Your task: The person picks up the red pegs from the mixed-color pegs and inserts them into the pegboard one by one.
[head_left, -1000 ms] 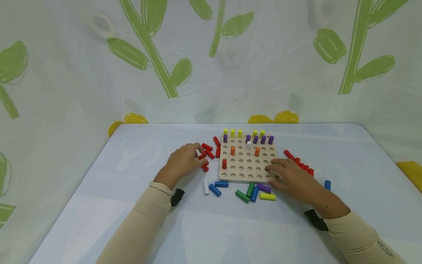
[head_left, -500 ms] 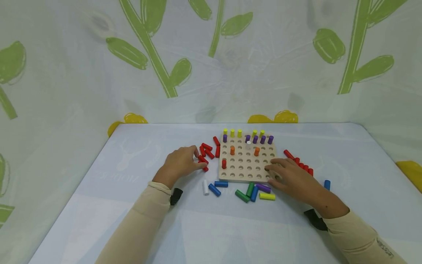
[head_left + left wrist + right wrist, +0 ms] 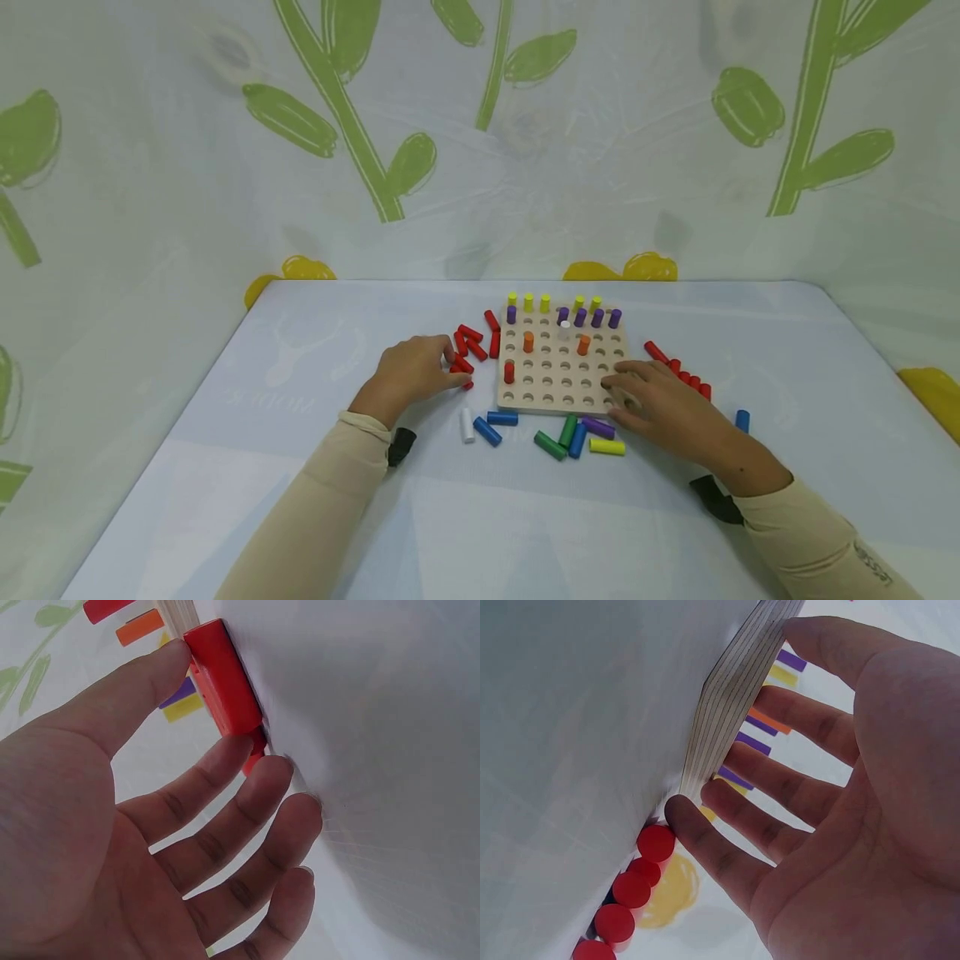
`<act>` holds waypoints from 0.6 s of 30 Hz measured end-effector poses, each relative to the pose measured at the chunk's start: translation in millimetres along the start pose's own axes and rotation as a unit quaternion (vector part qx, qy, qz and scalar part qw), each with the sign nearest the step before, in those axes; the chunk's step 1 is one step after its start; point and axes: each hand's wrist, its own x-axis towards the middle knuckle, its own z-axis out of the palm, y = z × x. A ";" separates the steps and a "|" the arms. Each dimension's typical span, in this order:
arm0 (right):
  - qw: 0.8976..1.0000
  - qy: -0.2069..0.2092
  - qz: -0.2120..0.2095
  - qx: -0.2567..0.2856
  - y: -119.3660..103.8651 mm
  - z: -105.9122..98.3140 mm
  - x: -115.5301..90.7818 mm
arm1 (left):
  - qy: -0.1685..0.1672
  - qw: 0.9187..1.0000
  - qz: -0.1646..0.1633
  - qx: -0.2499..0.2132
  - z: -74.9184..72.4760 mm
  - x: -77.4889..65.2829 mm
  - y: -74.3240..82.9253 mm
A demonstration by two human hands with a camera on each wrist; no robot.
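Note:
My left hand (image 3: 408,371) is at a loose group of red pegs left of the wooden pegboard (image 3: 555,409). In the left wrist view, its thumb and forefinger pinch a red peg (image 3: 225,679) by its ends, low at the table; the other fingers are loosely bent. My right hand (image 3: 667,408) rests on the board's near right corner. Its fingers (image 3: 787,784) lie spread over the top, and the thumb touches the edge. Upright in the board are yellow pegs (image 3: 528,303), purple pegs (image 3: 597,318), two orange pegs (image 3: 583,345), a white peg (image 3: 566,330) and one red peg (image 3: 509,372).
Below the board lie blue pegs (image 3: 487,432), green pegs (image 3: 551,446), a purple peg (image 3: 598,428), a yellow peg (image 3: 607,447) and a white peg (image 3: 467,426). More red pegs (image 3: 656,351) and a blue peg (image 3: 742,421) lie to its right.
My left hand has come slightly down from the upper red pegs, and its thumb now partly covers the lowest one. The right hand stays on the board.

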 end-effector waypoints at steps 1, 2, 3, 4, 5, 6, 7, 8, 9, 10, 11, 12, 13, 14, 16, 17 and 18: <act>1.000 0.000 0.000 0.000 -0.3 -0.1 0.1 | 0.000 1.000 0.000 0.000 0.3 0.1 0.0; 1.000 -0.001 0.001 0.000 -0.4 0.0 0.1 | 0.000 1.000 0.000 0.000 0.3 0.1 0.1; 1.000 -0.001 0.003 0.000 -0.7 -0.1 0.1 | 0.000 1.000 0.000 0.000 0.5 0.2 0.2; 1.000 0.000 0.003 0.001 -0.8 -0.1 0.1 | 0.000 1.000 0.000 0.000 0.8 0.4 0.2; 1.000 0.000 0.004 0.001 -0.9 0.0 0.0 | 0.000 1.000 0.000 -0.001 1.0 0.5 0.4; 1.000 0.000 0.004 0.001 -0.9 0.1 -0.1 | 0.000 1.000 0.001 0.000 1.1 0.4 0.6; 1.000 0.001 0.005 0.002 -0.8 0.4 -0.1 | -0.001 1.000 0.001 0.000 1.3 0.5 0.8; 1.000 0.001 0.005 0.002 -0.7 0.6 -0.2 | -0.002 1.000 0.002 0.001 1.4 0.6 1.1; 1.000 0.001 0.004 0.002 -0.7 0.7 -0.2 | -0.002 1.000 0.003 0.001 1.6 0.7 1.2; 1.000 0.002 0.003 0.002 -0.8 0.8 -0.3 | -0.003 1.000 0.003 0.001 1.7 0.8 1.5; 1.000 0.002 0.004 0.003 -0.7 0.9 -0.3 | -0.003 1.000 0.003 0.001 1.7 0.7 1.7; 1.000 0.003 0.003 0.002 -0.7 1.0 -0.2 | -0.002 1.000 0.003 0.001 1.7 0.8 1.9; 1.000 0.003 0.003 0.002 -0.6 1.1 -0.1 | -0.002 1.000 0.003 0.000 1.8 0.9 2.0; 1.000 0.003 0.004 0.002 -0.6 1.1 0.0 | -0.002 1.000 0.003 0.000 1.8 0.9 2.1; 1.000 0.002 0.005 0.003 -0.7 1.1 0.3 | -0.001 1.000 0.003 -0.001 1.8 0.7 2.3; 1.000 0.001 0.006 0.003 -0.5 1.3 0.4 | -0.001 1.000 0.003 -0.001 1.8 0.6 2.3; 1.000 0.000 0.006 0.003 -0.4 1.5 0.6 | 0.000 1.000 0.003 -0.001 1.8 0.4 2.4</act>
